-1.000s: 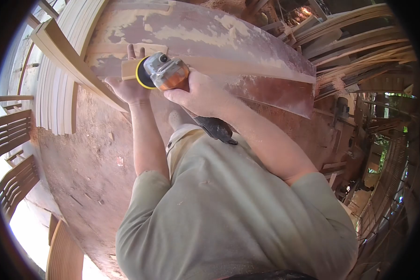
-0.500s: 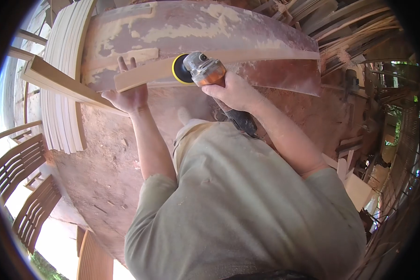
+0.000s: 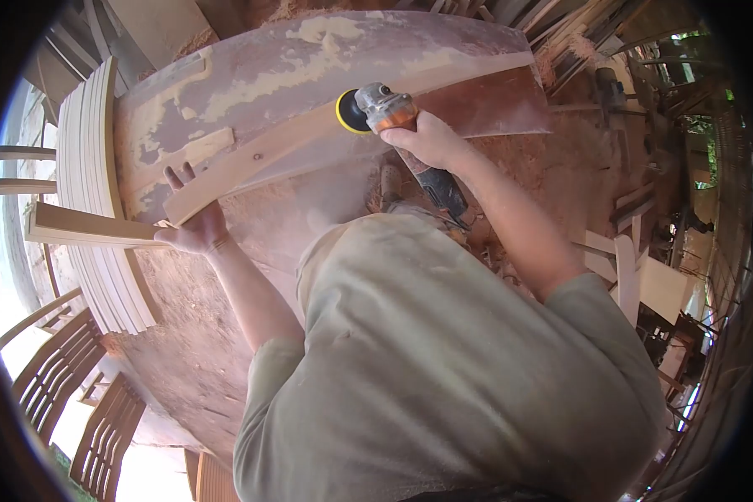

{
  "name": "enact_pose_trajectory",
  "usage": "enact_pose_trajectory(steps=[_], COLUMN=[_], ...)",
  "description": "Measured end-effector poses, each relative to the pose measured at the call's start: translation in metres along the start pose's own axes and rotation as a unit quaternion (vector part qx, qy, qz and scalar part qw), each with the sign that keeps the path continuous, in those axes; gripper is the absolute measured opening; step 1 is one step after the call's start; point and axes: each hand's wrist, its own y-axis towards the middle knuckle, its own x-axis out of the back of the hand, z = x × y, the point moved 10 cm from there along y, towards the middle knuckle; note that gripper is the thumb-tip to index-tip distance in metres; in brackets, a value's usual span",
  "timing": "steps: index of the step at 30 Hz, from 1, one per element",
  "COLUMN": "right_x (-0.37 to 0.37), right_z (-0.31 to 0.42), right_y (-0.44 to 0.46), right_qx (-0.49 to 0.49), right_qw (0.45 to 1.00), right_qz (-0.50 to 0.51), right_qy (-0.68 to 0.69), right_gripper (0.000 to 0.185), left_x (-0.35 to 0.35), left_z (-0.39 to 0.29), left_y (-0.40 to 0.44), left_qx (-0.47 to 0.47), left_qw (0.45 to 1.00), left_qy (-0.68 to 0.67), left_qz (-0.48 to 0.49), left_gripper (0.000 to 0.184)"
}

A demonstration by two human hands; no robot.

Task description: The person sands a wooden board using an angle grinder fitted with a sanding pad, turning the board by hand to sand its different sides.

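My right hand is wrapped around an angle grinder with an orange and black body. Its yellow-rimmed sanding pad is tilted against a long curved wooden board; full contact is hard to tell. With my left hand I grip the board's near left end from below, fingers showing past the far edge and thumb on the near side. A dark knot marks the board's face. Under the board's far part lies a dusty reddish work surface with pale patches.
Stacked pale slats stand at the left, with a wooden beam jutting across them near my left hand. Slatted chair backs are at lower left. Scrap wood piles up at the upper right. Dust covers the floor.
The view has turned and shifted. My right hand has carried the grinder rightward along the board, away from my left hand. My left hand still grips the board's end.
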Motion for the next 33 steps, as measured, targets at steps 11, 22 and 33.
enact_pose_trajectory(steps=[11,22,33], right_x=[0.103,0.214,0.332], right_z=[-0.125,-0.235,-0.322], right_y=[0.038,0.07,0.098], right_qx=[-0.059,-0.114,-0.118], right_qw=[0.997,0.987,0.972], right_qz=[-0.053,-0.116,-0.171], right_qy=[0.017,0.003,0.113], right_gripper=[0.063,0.06,0.047], left_x=[-0.009,0.015,-0.015], left_z=[-0.015,-0.074,-0.091], left_y=[-0.012,-0.029,-0.071], left_qx=[-0.068,-0.211,-0.285], left_qw=[0.982,0.914,0.781], left_qy=[0.142,0.232,0.327], left_qz=[-0.1,-0.257,-0.45], left_gripper=[0.101,0.084,0.069])
